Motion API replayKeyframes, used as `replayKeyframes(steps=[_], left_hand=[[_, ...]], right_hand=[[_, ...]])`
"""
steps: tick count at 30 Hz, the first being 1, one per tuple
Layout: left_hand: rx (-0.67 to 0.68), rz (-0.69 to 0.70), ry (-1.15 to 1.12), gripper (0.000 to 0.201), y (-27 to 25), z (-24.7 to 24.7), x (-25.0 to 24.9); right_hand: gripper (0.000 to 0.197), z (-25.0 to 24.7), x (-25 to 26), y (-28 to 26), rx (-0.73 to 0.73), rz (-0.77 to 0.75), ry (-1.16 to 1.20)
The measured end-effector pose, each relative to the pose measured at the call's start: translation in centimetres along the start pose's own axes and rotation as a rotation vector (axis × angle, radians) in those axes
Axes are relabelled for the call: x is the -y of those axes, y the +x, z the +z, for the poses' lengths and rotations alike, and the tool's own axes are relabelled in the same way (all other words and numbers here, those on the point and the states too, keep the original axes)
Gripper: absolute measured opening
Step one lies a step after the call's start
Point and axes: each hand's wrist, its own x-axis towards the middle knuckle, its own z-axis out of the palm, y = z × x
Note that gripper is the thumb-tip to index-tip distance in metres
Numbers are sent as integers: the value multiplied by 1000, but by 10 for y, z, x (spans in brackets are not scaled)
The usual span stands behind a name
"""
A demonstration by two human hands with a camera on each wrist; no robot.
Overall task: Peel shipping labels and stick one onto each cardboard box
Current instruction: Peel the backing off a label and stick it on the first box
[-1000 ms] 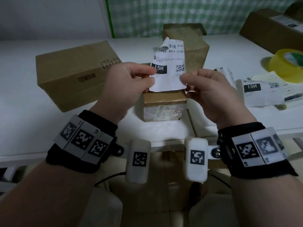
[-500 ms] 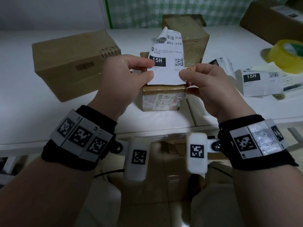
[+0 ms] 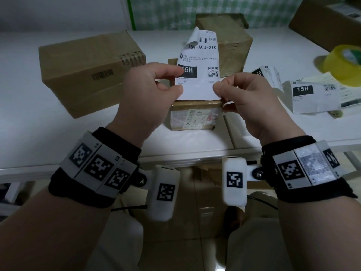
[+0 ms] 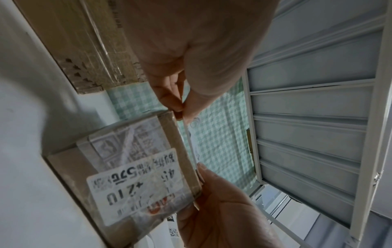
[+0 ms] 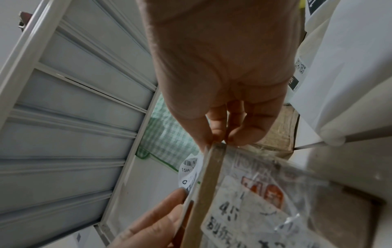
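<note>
My left hand (image 3: 144, 90) and right hand (image 3: 248, 98) each pinch a lower corner of the label (image 3: 199, 71), held upright just above the small box (image 3: 195, 116) on the table (image 3: 29, 114).

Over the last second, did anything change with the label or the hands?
Barely. Both hands, left hand and right hand, still pinch the shipping label's lower corners above the small box; nothing was let go. The view shifted slightly. The large box, spare labels and tape roll stayed put.
</note>
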Motion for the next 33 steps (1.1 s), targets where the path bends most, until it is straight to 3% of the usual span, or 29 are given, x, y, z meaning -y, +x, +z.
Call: replayKeyframes(steps=[24, 33], left_hand=[[11, 112, 184, 35, -4, -4, -3], [25, 82, 128, 35, -4, -6, -3]], right_hand=[[22, 4, 4, -5, -16, -58, -131], [22, 4, 5, -5, -3, -57, -123]])
